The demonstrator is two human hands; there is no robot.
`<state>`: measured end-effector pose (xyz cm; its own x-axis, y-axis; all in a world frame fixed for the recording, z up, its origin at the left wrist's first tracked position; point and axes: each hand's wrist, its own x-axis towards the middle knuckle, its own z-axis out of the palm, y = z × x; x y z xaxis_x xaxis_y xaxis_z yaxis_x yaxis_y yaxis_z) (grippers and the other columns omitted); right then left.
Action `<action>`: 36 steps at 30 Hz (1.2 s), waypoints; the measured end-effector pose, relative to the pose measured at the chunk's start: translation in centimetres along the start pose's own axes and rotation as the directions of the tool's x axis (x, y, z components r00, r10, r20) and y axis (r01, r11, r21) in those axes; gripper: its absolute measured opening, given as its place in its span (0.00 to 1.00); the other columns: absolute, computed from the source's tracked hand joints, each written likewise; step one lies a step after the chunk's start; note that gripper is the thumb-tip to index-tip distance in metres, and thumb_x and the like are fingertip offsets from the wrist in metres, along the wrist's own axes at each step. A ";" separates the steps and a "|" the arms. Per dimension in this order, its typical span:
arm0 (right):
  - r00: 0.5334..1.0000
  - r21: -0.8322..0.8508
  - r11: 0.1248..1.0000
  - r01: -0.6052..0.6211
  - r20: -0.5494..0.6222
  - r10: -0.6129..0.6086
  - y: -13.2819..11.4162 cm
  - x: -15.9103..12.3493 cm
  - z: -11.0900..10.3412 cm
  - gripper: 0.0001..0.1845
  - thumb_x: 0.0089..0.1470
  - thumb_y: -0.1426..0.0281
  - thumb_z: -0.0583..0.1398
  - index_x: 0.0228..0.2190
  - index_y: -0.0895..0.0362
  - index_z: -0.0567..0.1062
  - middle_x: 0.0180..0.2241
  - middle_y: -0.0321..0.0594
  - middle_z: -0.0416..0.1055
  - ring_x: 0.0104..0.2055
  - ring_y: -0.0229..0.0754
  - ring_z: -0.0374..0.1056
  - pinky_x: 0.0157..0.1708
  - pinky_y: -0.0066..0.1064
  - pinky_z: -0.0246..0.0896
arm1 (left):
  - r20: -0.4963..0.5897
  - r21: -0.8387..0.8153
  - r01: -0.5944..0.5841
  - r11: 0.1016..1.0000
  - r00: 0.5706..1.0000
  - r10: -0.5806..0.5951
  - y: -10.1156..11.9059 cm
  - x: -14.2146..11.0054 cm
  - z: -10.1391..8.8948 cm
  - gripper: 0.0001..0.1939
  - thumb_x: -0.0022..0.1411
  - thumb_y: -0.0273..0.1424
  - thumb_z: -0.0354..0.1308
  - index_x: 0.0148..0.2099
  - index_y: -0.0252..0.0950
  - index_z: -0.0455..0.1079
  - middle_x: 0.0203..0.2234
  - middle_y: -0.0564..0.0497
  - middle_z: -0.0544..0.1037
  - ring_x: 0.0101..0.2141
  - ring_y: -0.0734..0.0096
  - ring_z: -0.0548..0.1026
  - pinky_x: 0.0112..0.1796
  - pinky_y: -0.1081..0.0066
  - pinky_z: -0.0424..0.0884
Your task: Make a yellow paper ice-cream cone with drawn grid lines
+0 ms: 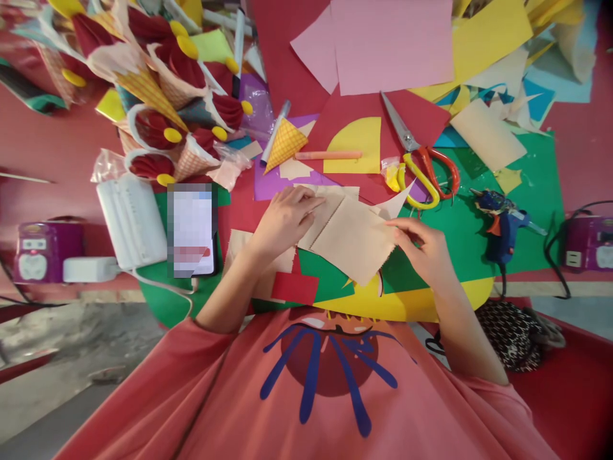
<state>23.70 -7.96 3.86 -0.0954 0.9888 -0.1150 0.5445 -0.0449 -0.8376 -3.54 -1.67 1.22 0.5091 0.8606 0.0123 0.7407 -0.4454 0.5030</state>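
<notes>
A beige square with zigzag-cut edges [357,236], fabric or thick paper, lies tilted in front of me over another beige piece [330,206]. My left hand [287,217] rests on that underlying piece, its fingers bent and close together at the edge. At the right corner of the square, my right hand [421,246] pinches between thumb and forefinger; its other fingers are curled. More beige cut pieces [237,249] and a small red rectangle [295,289] lie under and beside my left forearm. Close behind the square are an orange pen [329,155] and a yellow cut piece [354,144].
Scissors [407,140] with red and yellow handles lie behind my right hand. A blue glue gun [502,233] is at the right. On the left are a phone [191,230], a white power bank-like box [131,220] and a pile of finished cones [177,102]. Pink sheets [393,45] lie at the back.
</notes>
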 end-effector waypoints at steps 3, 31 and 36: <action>0.985 0.089 0.992 -0.085 0.156 0.071 0.1 -0.5 0.0 0.16 0.62 0.68 0.52 0.43 0.53 0.78 0.22 0.33 0.70 0.20 0.33 0.63 0.20 0.25 0.56 | -0.018 -0.072 -0.011 0.997 1.000 0.010 0.3 0.1 -0.1 0.16 0.67 0.29 0.47 0.51 0.38 0.72 0.40 0.46 0.73 0.43 0.63 0.70 0.47 0.61 0.67; 0.980 0.123 0.986 0.117 0.147 -0.134 -0.2 -1.8 0.9 0.29 0.55 0.80 0.53 0.55 0.48 0.70 0.54 0.42 0.72 0.33 0.37 0.77 0.34 0.32 0.76 | 0.027 -0.771 0.179 0.611 0.968 -0.250 1.9 -1.2 -0.6 0.24 0.57 0.29 0.57 0.55 0.41 0.59 0.32 0.54 0.72 0.26 0.81 0.70 0.28 0.77 0.70; 0.927 -0.161 0.913 0.375 0.054 -0.371 0.9 -1.9 1.7 0.30 0.54 0.84 0.52 0.52 0.47 0.71 0.46 0.38 0.77 0.50 0.42 0.74 0.48 0.35 0.72 | 0.085 -0.796 0.243 0.554 0.952 -0.295 1.9 -1.8 -0.8 0.22 0.54 0.29 0.59 0.52 0.40 0.62 0.32 0.54 0.70 0.23 0.83 0.68 0.23 0.80 0.67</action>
<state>23.01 -10.15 2.44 -0.3357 0.9255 0.1752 0.5956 0.3527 -0.7217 -3.42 -3.89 2.88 0.3028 0.9296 -0.2099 0.1853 0.1586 0.9698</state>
